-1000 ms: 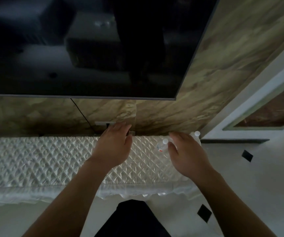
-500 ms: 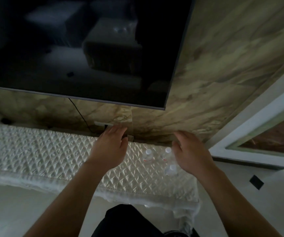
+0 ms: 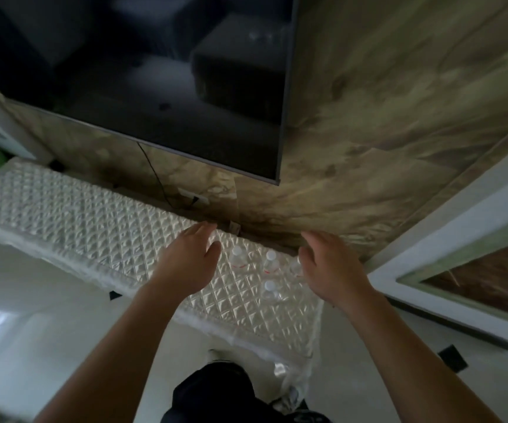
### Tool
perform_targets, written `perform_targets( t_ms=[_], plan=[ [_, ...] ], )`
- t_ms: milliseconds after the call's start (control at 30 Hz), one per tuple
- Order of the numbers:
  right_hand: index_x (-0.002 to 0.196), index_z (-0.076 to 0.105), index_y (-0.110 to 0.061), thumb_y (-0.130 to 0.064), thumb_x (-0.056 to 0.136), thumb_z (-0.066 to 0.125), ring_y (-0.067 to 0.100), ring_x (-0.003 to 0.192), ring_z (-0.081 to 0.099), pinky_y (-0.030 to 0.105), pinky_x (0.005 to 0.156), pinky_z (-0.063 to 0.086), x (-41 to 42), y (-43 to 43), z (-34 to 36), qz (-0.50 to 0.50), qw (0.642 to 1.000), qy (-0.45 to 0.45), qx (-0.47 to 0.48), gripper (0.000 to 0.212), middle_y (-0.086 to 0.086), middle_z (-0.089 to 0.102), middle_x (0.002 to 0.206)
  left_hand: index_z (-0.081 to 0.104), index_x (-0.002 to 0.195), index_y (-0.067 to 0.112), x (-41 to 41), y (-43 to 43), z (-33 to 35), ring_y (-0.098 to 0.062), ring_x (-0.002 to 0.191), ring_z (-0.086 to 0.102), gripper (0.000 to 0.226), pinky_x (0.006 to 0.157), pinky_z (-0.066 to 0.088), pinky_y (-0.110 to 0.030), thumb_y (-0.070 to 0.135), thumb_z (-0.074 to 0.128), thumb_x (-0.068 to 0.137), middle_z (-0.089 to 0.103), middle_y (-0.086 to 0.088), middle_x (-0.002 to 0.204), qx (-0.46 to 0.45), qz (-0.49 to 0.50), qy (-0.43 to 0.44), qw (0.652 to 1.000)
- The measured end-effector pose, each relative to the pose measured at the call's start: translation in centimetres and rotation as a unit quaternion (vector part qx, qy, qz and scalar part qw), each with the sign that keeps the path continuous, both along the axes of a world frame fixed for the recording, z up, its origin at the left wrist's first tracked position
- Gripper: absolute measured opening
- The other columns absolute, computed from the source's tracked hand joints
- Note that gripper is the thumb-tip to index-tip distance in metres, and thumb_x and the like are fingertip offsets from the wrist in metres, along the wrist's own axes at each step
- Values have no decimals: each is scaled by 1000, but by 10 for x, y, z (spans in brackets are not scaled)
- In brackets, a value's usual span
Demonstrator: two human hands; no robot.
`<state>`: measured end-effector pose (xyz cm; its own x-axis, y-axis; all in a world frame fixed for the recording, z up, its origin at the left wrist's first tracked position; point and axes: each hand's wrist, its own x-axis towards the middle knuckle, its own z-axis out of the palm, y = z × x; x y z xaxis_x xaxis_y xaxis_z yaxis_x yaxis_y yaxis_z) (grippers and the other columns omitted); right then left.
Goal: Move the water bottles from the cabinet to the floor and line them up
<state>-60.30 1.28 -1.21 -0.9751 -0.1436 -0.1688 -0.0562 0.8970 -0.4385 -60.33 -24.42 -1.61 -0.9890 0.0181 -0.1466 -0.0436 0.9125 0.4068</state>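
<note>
Change: the view is swung left since earlier; more of the quilted cabinet top [image 3: 100,227] is seen.
Bottles: four water bottles [image 3: 238,257] are counted, the fourth half hidden.
Hands: left hand [image 3: 187,264] and right hand [image 3: 332,267] are held apart, fingers spread, nothing grasped.

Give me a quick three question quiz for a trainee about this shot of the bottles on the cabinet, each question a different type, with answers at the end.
1. True or false: the left hand already holds a water bottle.
2. Multiple choice: the bottles stand on A) the floor, B) the quilted cabinet cover, C) a shelf under the TV.
3. Short answer: which hand is nearest the bottle partly hidden at the right of the group?

Key
1. False; its open grip hovers beside the leftmost bottle.
2. B; two more in plain view are the middle bottle and the front bottle.
3. The right hand, open, with the hidden bottle at its thumb.
</note>
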Motion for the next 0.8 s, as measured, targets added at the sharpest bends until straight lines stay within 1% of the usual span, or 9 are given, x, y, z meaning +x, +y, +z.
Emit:
perform_targets(
  t_ms=[133,200,267,333,400,467,533,667,800],
  plan=[
    [142,44,-15,-34,99,36,22,128,46,35,104,37,-4,7,-16,23,999,-25,2,48,5,49,143,41,144,19,4,9,-10,-19,136,42,48,109,36,-39,37,41,100,44,0,149,3,18,-14,1000],
    [134,51,-11,-32,98,38,26,119,51,38,97,43,-7,9,-27,22,999,-37,6,43,8,55,134,41,144,19,2,11,-22,-20,134,44,48,108,37,-38,37,43,99,44,0,149,15,26,-21,999],
    [118,58,-9,-29,97,41,29,105,56,41,87,47,-11,12,-41,24,998,-50,0,33,10,61,117,40,145,20,-4,12,-38,-21,134,45,50,107,38,-39,39,44,99,43,0,150,22,36,-29,999],
    [114,58,-12,-28,96,43,27,102,56,40,84,48,-17,15,-59,26,997,-67,-14,29,8,61,111,38,146,21,-11,14,-57,-22,134,45,52,106,40,-41,41,44,98,42,-1,150,28,46,-45,998],
    [122,56,-14,-29,97,43,25,110,54,39,89,47,-23,18,-77,29,996,-78,-21,32,7,60,122,35,147,21,-19,15,-77,-23,133,47,55,105,40,-40,43,45,98,39,-1,152,33,58,-61,996],
    [135,50,-17,-30,98,44,22,124,49,36,98,42,-28,18,-96,33,995,-91,-25,39,4,53,137,33,148,21,-26,18,-94,-24,131,47,57,102,40,-39,43,48,97,38,-2,153,37,70,-73,994],
    [142,44,-17,-29,99,44,19,133,43,33,104,36,-34,16,-115,40,993,-103,-36,44,2,47,146,32,148,22,-34,20,-112,-26,132,47,60,101,41,-39,43,51,96,38,-3,153,37,80,-79,993],
    [143,42,-17,-30,99,46,18,134,42,31,104,35,-44,18,-158,30,991,-120,-42,47,2,45,147,29,149,22,-49,20,-151,-26,129,48,65,98,41,-37,44,55,93,37,-4,153,44,100,-91,990],
    [140,46,-20,-33,95,52,15,127,49,25,97,38,-51,28,-202,-6,993,-107,-58,47,-1,52,141,27,148,23,-61,21,-203,-26,131,48,74,98,42,-39,48,61,88,38,-3,152,49,125,-105,985]
  ],
)
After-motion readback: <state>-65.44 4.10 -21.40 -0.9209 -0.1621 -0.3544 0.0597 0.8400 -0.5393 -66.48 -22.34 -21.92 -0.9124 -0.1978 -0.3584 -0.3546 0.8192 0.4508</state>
